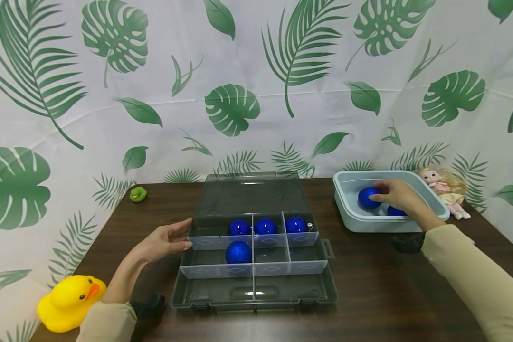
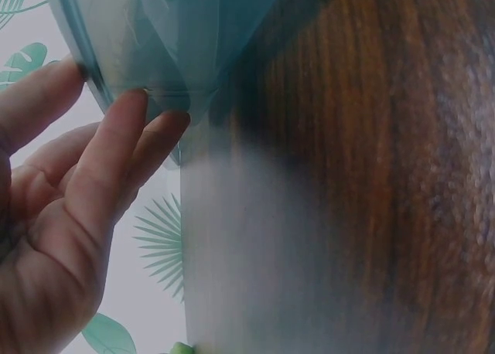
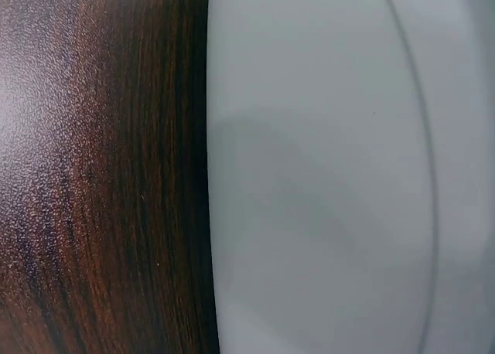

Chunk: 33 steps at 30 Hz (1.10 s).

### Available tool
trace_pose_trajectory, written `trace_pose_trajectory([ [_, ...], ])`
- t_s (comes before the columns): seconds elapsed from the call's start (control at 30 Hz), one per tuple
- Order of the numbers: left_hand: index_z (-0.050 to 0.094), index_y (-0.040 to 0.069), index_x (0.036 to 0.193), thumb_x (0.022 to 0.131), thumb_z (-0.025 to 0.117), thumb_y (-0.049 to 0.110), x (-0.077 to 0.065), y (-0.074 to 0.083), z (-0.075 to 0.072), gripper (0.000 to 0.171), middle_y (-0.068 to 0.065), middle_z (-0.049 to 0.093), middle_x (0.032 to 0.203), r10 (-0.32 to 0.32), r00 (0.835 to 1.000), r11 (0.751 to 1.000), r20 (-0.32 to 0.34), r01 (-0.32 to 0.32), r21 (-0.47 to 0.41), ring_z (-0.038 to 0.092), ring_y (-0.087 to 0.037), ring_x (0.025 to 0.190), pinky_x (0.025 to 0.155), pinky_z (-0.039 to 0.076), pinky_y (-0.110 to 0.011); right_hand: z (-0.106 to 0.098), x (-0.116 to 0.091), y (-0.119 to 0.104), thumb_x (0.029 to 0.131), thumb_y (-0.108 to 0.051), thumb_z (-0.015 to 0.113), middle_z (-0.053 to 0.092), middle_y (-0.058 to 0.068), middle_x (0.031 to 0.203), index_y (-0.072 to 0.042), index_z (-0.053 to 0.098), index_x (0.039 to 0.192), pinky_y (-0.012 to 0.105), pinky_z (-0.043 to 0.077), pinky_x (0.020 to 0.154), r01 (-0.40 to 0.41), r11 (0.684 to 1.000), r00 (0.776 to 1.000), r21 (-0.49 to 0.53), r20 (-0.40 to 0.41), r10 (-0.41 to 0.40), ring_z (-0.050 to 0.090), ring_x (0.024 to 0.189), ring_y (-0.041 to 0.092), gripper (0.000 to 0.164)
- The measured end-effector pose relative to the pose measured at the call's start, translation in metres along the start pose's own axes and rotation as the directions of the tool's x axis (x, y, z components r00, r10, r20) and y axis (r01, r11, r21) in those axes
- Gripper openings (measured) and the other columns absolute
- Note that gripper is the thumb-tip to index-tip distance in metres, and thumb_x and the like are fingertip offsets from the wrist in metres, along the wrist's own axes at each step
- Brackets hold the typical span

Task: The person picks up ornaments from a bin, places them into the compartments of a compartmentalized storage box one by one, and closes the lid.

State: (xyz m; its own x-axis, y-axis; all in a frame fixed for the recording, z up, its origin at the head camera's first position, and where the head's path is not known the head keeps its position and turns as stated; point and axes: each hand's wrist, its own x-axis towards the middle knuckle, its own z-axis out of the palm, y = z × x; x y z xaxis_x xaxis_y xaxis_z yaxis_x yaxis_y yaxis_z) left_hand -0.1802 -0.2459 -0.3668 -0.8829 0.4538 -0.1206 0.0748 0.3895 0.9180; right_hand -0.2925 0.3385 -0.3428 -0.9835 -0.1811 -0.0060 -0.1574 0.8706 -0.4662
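Observation:
My right hand (image 1: 396, 194) reaches into a light-blue tub (image 1: 346, 221) and pinches a blue ball (image 1: 367, 198) between thumb and fingers. Another blue ball (image 1: 395, 212) lies in the tub, partly hidden behind the wall and the hand. The left hand (image 1: 164, 241) touches the left side of a smoky clear compartment box (image 1: 213, 289) with extended fingers; the left wrist view shows the fingertips (image 2: 128, 107) against its side. In the back row sit three shiny blue balls (image 1: 240, 227), one per compartment. A glittery blue ball (image 1: 238, 252) rests in the middle row's left compartment.
The box's lid (image 1: 254, 194) lies folded back behind it. A yellow rubber duck (image 1: 68, 304) is at the front left, a small green toy (image 1: 138, 194) at the back left. Beside the tub lies a doll (image 1: 444, 187). Leaf-printed cloth (image 1: 248, 61) hangs behind the dark wooden table (image 1: 367, 285).

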Motion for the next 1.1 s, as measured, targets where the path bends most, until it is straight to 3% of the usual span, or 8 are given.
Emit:
trace_pose_trajectory([
  [0.23,0.018,-0.012,0.144,0.089,0.065,0.012,0.000,0.000,0.000,0.077,-0.033,0.016,0.149,-0.013,1.000,1.000,0.000,0.013,-0.005,0.028,-0.050,0.132,0.095,0.047,-0.042,0.000,0.000,-0.006,0.090,-0.028,0.064,0.051,0.036,0.123,0.015,0.050,0.125,0.058,0.042,0.092,0.005,1.000,1.000,-0.003,0.006,-0.005,0.051,0.110,0.050,0.057],
  [0.47,0.017,-0.012,0.144,0.089,0.065,0.012,0.000,0.000,0.000,0.077,-0.033,0.015,0.149,-0.006,1.000,1.000,0.005,0.006,-0.007,0.027,-0.050,0.132,0.095,0.047,-0.041,-0.003,-0.001,-0.013,0.094,-0.039,0.056,0.046,0.037,0.129,0.013,0.042,0.132,0.057,0.040,0.095,-0.035,0.991,0.999,0.125,0.010,0.034,0.045,0.117,0.050,0.066],
  [0.53,0.017,-0.012,0.145,0.089,0.065,0.012,0.000,0.001,-0.001,0.077,-0.033,0.015,0.149,-0.009,1.000,1.000,0.006,0.009,-0.006,0.027,-0.050,0.133,0.095,0.047,-0.040,-0.005,-0.003,-0.017,0.095,-0.038,0.055,0.046,0.037,0.128,0.013,0.041,0.132,0.053,0.043,0.094,-0.027,0.984,1.000,0.178,-0.011,0.029,0.046,0.117,0.048,0.065],
  [0.67,0.018,-0.011,0.145,0.089,0.064,0.012,0.000,0.002,-0.001,0.076,-0.033,0.017,0.149,-0.014,1.000,1.000,0.004,0.014,-0.005,0.026,-0.049,0.134,0.095,0.047,-0.040,-0.011,-0.009,-0.034,0.095,-0.039,0.054,0.049,0.033,0.129,0.009,0.042,0.135,0.024,0.048,0.083,-0.024,0.963,0.998,0.270,-0.047,0.038,0.053,0.111,0.035,0.064],
  [0.73,0.018,-0.012,0.145,0.089,0.064,0.012,-0.001,0.002,-0.001,0.076,-0.033,0.017,0.149,-0.013,1.000,1.000,0.002,0.013,-0.003,0.026,-0.049,0.134,0.095,0.047,-0.040,-0.015,-0.012,-0.048,0.093,-0.043,0.054,0.047,0.031,0.132,0.006,0.041,0.137,0.025,0.046,0.089,-0.039,0.951,0.998,0.307,-0.041,0.054,0.050,0.113,0.032,0.067],
  [0.93,0.018,-0.012,0.145,0.089,0.065,0.012,-0.001,0.002,-0.001,0.076,-0.033,0.017,0.149,-0.013,1.000,1.000,-0.006,0.013,0.008,0.027,-0.049,0.133,0.094,0.047,-0.042,-0.006,-0.023,-0.107,0.093,-0.039,0.056,0.049,0.021,0.132,0.002,0.041,0.139,0.024,0.046,0.093,0.018,0.864,1.000,0.503,0.006,-0.024,0.054,0.108,0.015,0.063],
  [1.0,0.018,-0.011,0.145,0.089,0.065,0.012,0.000,0.001,-0.001,0.076,-0.033,0.018,0.149,-0.014,1.000,1.000,-0.007,0.014,0.007,0.028,-0.049,0.133,0.094,0.047,-0.042,0.003,-0.027,-0.128,0.094,-0.032,0.057,0.051,0.018,0.129,0.002,0.042,0.138,0.015,0.048,0.084,0.054,0.813,0.996,0.580,0.022,-0.082,0.055,0.099,0.004,0.057],
  [1.1,0.018,-0.011,0.145,0.089,0.065,0.013,0.001,0.000,-0.001,0.077,-0.033,0.017,0.149,-0.013,1.000,1.000,-0.005,0.014,0.008,0.028,-0.050,0.132,0.094,0.047,-0.041,0.022,-0.034,-0.158,0.094,-0.025,0.059,0.052,0.017,0.129,0.002,0.044,0.137,0.020,0.049,0.090,0.051,0.722,0.987,0.690,0.075,-0.141,0.058,0.101,0.004,0.053],
])
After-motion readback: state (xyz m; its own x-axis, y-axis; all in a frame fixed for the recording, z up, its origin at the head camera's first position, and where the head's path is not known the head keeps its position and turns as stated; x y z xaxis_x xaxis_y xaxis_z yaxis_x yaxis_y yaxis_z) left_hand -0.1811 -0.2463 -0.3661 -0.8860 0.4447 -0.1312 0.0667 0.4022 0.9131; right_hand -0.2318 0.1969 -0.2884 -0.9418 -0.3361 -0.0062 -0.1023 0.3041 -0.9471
